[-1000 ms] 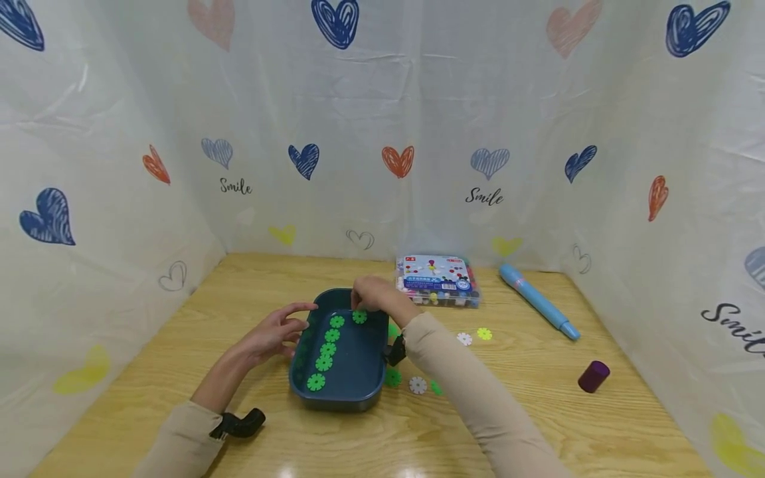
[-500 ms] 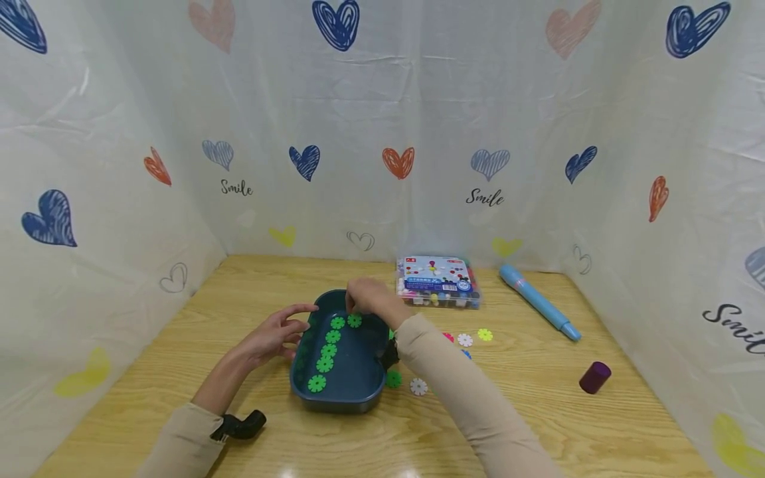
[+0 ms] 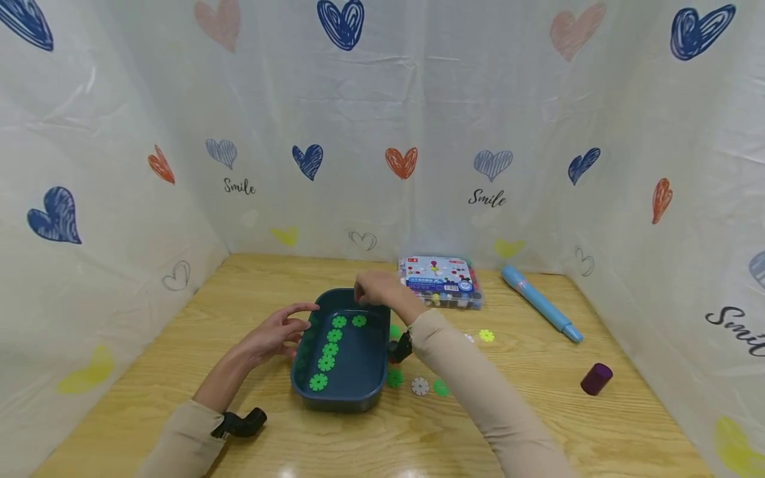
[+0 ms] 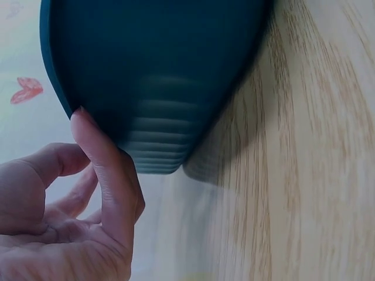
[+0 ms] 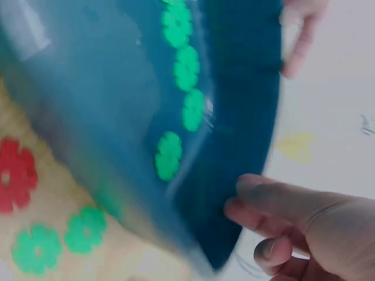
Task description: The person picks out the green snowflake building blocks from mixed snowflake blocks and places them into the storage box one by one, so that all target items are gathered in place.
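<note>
A dark blue rectangular tray (image 3: 358, 372) with rounded corners sits on the wooden table. Inside it, several green snowflake-shaped plastic discs (image 3: 325, 363) form a line along the left side. Another green disc (image 3: 359, 320) lies near the far end, beside the top of that line. My left hand (image 3: 271, 338) touches the tray's left rim with extended fingers, as the left wrist view also shows. Over the far right end of the tray is my right hand (image 3: 379, 289), its fingers loosely bent. No disc shows between its thumb and fingers (image 5: 263, 202) in the right wrist view.
Loose discs lie right of the tray, including white (image 3: 420, 386), green (image 3: 441, 387), yellow (image 3: 487, 335) and red (image 5: 14, 175) ones. A clear box of beads (image 3: 439, 282), a light blue tube (image 3: 540, 303) and a purple cylinder (image 3: 596, 378) stand farther right.
My right hand was down at the far green disc, sliding it a little, and has now lifted off it toward the far right rim. The left hand has stayed at the tray's left side.
</note>
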The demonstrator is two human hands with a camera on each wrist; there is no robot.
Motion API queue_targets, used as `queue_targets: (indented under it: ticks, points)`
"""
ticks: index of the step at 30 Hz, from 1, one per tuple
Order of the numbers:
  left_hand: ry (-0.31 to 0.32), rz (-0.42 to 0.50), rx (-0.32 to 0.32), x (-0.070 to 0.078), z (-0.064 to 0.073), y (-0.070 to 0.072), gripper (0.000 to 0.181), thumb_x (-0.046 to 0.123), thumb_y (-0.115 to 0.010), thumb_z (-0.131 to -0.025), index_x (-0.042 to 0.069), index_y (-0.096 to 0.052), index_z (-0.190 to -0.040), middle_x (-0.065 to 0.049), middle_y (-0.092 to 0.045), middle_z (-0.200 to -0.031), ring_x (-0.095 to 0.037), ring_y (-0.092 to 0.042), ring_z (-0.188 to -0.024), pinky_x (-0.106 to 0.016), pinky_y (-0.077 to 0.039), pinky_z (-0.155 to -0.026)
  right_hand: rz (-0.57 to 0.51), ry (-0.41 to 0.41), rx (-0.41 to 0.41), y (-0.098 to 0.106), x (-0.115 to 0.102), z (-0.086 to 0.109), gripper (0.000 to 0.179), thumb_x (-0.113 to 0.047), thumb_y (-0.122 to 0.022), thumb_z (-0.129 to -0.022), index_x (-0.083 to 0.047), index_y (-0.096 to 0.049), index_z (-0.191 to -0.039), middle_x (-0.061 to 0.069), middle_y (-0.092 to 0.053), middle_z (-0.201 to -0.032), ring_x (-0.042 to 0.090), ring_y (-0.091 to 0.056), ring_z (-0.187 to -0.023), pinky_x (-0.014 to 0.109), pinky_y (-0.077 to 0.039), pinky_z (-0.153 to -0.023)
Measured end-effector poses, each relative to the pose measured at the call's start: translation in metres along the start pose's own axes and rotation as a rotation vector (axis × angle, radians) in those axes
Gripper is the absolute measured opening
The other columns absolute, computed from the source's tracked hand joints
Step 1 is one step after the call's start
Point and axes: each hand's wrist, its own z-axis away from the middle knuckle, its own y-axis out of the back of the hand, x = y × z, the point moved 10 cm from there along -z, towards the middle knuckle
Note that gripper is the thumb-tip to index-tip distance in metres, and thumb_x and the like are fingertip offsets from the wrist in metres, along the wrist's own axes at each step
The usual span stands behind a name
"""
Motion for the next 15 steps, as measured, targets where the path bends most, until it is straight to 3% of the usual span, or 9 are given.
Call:
queue_targets:
  ticks: [8,15]
  points:
    - [-0.013,-0.025,0.012,0.002,0.004,0.006,0.051,0.018,-0.054,-0.101,0.015,-0.037,-0.148,-0.002,-0.058,-0.092,-0.013,-0.06,-0.072,-0.028,-0.054,-0.057,-0.211,0.032,0.093,0.022,0.042,0.04,0.014,-0.02,-0.067,-0.093,-0.013,-0.076,-0.102,0.002,-0.075,-0.097,0.016,-0.068,-0.089,0.034,-0.054,-0.081]
    - [-0.002,-0.033,0.022,0.0,0.003,0.007,0.05,0.017,-0.054,-0.1,0.016,-0.037,-0.148,-0.002,-0.058,-0.088,-0.014,-0.059,-0.073,-0.028,-0.054,-0.057,-0.264,0.065,0.078,-0.001,0.068,0.072,0.018,-0.018,-0.069,-0.091,-0.007,-0.075,-0.104,0.003,-0.074,-0.092,0.013,-0.066,-0.082,0.028,-0.053,-0.073]
